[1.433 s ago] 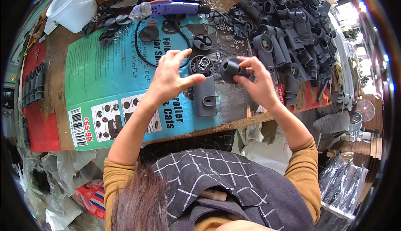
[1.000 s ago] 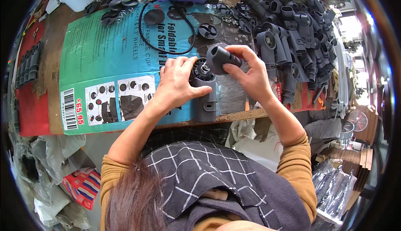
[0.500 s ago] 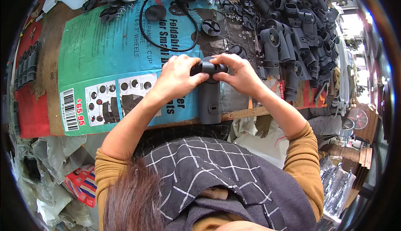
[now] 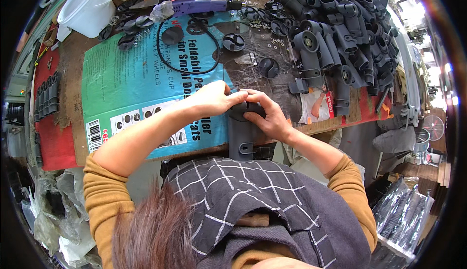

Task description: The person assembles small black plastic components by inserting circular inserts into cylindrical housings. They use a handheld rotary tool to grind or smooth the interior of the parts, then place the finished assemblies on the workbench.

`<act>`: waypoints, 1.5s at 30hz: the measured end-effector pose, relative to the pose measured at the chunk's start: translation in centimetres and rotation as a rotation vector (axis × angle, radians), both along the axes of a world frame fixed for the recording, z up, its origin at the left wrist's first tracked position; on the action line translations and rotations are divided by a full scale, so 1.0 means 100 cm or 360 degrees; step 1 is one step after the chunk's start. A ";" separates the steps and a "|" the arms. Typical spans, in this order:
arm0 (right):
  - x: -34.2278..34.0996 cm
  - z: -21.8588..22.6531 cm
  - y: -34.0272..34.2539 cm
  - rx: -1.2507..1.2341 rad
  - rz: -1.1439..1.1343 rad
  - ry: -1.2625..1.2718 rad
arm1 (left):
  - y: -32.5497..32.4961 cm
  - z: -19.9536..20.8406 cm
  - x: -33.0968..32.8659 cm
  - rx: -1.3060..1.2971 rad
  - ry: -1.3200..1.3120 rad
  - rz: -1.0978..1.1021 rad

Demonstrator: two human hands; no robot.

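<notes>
A dark grey plastic tube fitting (image 4: 240, 140) points toward me over the table's front edge, its rounded head between my hands. My right hand (image 4: 270, 117) is closed round the right side of that head, thumb on the near side. From the left, my left hand (image 4: 217, 96) reaches across with its fingers closed at the far side of the head, next to my right fingertips. Whether it also pinches a small part there is hidden. Just beyond lie a round dark knob (image 4: 268, 68) and another knob with a pale S-shaped line (image 4: 233, 42).
Flattened blue-green printed cardboard (image 4: 121, 74) covers the table's middle. A purple power screwdriver (image 4: 199, 6) with a looped black cable (image 4: 217, 57) lies at the back. Many similar fittings (image 4: 335, 40) are heaped at the right. A white bucket (image 4: 85, 13) stands far left.
My hands have turned the fitting's head and drawn it slightly nearer to me. My left hand now crosses over its far side. The view has shifted, showing more of the table's back.
</notes>
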State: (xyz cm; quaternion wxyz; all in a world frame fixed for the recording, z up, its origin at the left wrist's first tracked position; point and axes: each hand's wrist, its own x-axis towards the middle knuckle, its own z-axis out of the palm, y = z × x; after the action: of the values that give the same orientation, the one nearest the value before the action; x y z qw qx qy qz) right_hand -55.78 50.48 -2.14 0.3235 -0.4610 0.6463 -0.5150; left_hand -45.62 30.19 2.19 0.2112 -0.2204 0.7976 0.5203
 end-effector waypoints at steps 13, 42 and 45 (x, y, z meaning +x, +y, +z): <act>0.028 0.050 0.022 0.0271 -0.0024 -0.1610 | 0.037 0.040 0.035 0.0835 0.0448 0.0390; 0.045 0.013 -0.029 0.0176 -0.0386 0.2554 | -0.028 -0.014 0.021 0.0548 0.0226 0.0241; 0.037 0.027 -0.023 0.0049 -0.0265 0.1842 | -0.033 -0.004 0.006 0.0516 -0.0056 0.0131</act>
State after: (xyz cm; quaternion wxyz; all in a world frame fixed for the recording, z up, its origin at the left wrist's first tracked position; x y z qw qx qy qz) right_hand -52.11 48.18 0.57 -0.1171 -0.6101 0.7593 -0.1935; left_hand -45.00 26.86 1.76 0.2365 -0.2251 0.6896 0.6464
